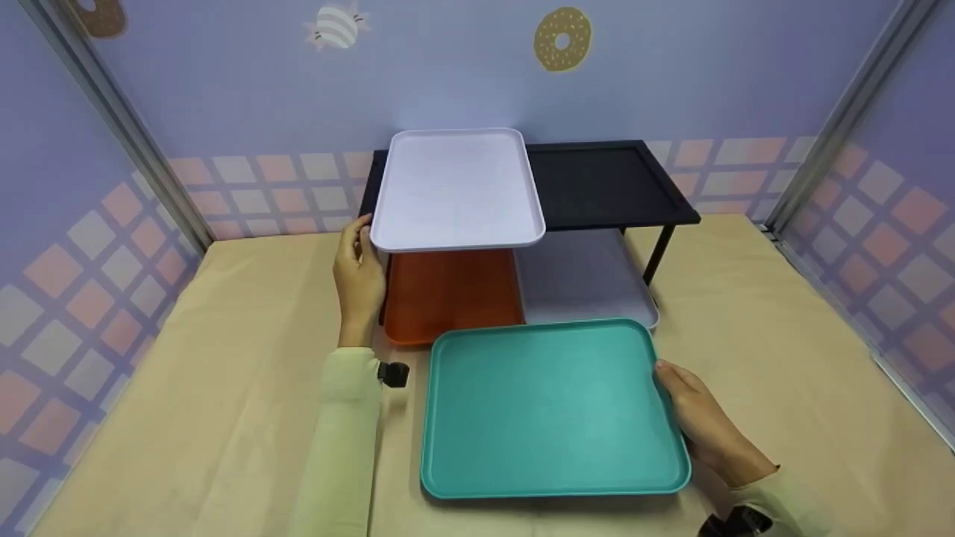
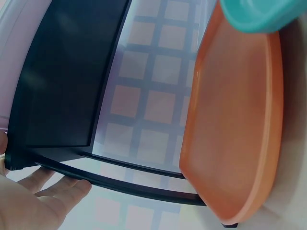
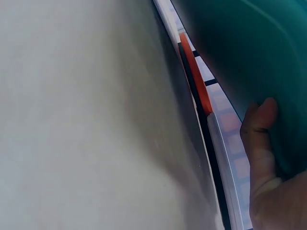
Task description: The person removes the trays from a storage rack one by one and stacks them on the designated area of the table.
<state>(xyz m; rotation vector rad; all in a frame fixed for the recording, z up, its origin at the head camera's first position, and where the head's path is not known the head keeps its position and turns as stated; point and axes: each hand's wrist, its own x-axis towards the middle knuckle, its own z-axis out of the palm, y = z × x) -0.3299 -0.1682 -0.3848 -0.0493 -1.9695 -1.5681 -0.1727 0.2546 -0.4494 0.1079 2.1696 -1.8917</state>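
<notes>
My right hand grips the right edge of a teal tray, held above the table in front of a black two-level rack. In the right wrist view, a digit presses the tray's dark underside. At the rack's left front corner is my left hand, beside a white tray that lies on the left half of the top. The left wrist view has its fingers around the black corner and leg, thumb partly cut off. Below sit an orange tray on the left and a pale tray on the right.
The rack stands close to the patterned back wall of a booth. Side walls with metal corner posts rise left and right. A beige cloth covers the table.
</notes>
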